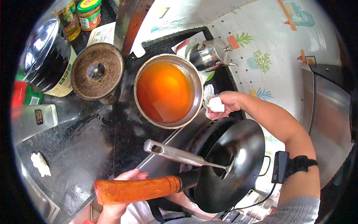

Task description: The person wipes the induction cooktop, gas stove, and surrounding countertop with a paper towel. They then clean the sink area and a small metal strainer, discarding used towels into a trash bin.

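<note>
My right hand (228, 103) pinches a crumpled white tissue (215, 104) beside the right rim of a round metal pan (198, 84) holding orange-brown liquid. My left hand (130, 175) is partly hidden behind the wooden handle (137, 190) of a black wok (240, 162); whether its fingers grip the handle cannot be told. Across the wok lies a metal utensil (176, 154), its slotted grip pointing left over the counter. A metal kettle (208, 56) with a spout stands just behind the pan, at its upper right.
Left of the pan stands a brown-coated round metal object (84, 81) with a central knob. Farther left are a large dark lidded container (42, 56), a green-lidded jar (89, 16), an oil bottle (68, 22) and a translucent box (33, 120). Another crumpled tissue (40, 164) lies on the black counter (92, 134).
</note>
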The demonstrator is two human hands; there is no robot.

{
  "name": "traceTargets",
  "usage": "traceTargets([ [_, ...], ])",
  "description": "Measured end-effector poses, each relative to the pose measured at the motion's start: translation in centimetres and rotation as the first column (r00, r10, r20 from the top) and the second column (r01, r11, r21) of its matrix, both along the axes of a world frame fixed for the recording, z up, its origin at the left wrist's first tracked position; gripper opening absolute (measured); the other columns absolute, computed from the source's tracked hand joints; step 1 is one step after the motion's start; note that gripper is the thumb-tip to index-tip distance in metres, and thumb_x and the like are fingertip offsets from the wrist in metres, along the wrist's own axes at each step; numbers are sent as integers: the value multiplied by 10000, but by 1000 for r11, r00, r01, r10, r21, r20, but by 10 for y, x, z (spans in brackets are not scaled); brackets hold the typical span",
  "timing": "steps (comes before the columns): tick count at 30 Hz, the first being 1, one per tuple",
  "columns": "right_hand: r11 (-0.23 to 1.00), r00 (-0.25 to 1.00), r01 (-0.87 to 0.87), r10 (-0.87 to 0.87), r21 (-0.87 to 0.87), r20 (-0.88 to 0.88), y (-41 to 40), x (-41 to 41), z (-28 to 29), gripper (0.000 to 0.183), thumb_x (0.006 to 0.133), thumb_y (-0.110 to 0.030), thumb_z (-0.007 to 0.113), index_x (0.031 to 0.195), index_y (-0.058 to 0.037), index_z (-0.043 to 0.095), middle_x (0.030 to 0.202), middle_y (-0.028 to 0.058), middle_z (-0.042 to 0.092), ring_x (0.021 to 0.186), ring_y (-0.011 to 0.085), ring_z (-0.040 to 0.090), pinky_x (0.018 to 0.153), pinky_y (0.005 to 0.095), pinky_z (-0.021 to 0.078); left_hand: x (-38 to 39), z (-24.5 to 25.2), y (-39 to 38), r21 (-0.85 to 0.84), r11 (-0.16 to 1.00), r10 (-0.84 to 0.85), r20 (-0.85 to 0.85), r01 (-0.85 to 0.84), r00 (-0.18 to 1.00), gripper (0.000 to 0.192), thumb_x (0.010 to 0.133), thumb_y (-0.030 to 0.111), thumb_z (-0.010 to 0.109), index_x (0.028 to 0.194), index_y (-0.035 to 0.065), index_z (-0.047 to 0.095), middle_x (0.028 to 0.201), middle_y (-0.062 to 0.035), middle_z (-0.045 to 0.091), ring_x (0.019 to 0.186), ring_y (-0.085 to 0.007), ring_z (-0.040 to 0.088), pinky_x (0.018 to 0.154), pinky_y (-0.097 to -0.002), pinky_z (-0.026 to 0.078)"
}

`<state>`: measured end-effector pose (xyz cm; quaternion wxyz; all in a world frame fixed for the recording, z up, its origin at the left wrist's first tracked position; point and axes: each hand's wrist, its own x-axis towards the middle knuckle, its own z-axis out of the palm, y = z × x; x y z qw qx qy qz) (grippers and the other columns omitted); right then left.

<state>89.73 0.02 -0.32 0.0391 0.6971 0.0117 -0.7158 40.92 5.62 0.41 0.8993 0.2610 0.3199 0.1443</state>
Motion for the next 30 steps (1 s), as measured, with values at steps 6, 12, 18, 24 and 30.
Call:
traceTargets([
  [6,999,999,37,-37,3,14,11,-9,-4,331,909,-338,545,1057,-67,664,971,103,704,863,200,669,788,325,514,6,-19,-5,548,803,-191,-138,235,972,391,879,94,585,1256,1,542,1220,-172,582,1117,-268,568,969,-408,450],
  [12,993,966,-108,91,-57,-241,26,-23,-18,295,912,-252,521,1133,-100,643,1084,43,691,893,170,646,755,305,486,36,-25,10,939,144,-153,-290,311,945,476,735,29,631,1207,35,575,1158,-175,590,1082,-368,561,960,-437,440],
  [18,996,931,-87,87,16,-354,34,-37,-1,277,908,-224,556,1130,-66,602,1066,89,676,930,199,645,805,351,504,45,-17,15,958,46,-171,-273,284,947,468,729,69,644,1191,51,573,1128,-143,611,1081,-344,572,934,-429,454],
  [24,919,925,-376,365,118,108,50,-34,54,383,928,-364,571,1201,-95,574,1107,124,645,1079,246,601,862,414,487,19,-17,15,926,178,-159,-308,334,938,387,723,40,611,1109,34,613,1082,-160,624,1051,-361,578,912,-448,456],
  [30,841,828,-530,541,-112,147,55,-65,25,529,818,-553,649,1131,-128,637,1005,62,663,942,209,617,830,415,484,-12,-13,13,918,96,-136,-370,384,919,334,706,3,602,1037,24,639,967,-171,643,906,-370,614,826,-439,482],
])
